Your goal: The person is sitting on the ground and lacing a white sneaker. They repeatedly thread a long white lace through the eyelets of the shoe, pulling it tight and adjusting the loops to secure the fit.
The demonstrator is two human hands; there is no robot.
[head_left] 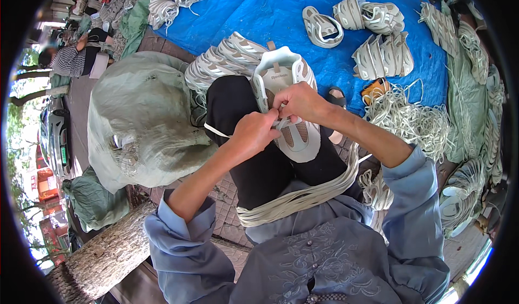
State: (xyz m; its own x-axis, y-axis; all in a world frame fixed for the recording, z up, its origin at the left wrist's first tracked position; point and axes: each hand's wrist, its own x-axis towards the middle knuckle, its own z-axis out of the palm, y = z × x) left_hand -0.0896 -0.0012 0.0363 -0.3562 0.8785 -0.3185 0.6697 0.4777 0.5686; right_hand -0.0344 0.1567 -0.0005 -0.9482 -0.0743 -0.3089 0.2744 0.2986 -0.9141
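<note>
1. Head view: one pale grey and beige shoe upper [298, 146], resting across the person's thighs in black trousers [231, 96], toe toward the body, opening facing away.
2. Left hand [255, 132]: fingers curled closed, thumb and forefinger pinched on a white lace [217, 130], which trails out leftward.
3. Right hand [304, 103]: fingers bent, tips pinched together on the lacing at the upper's throat, just beside the left fingertips; the exact grip is partly hidden.
4. One bundle of off-white laces [303, 197], laid across the lap.
5. One nested row of similar uppers [224, 60], beyond the left knee.
6. One blue tarp [243, 12], ahead, bearing further uppers [383, 56].
7. One tangled lace heap [409, 123], right.
8. One large pale sack [146, 104], left.
</note>
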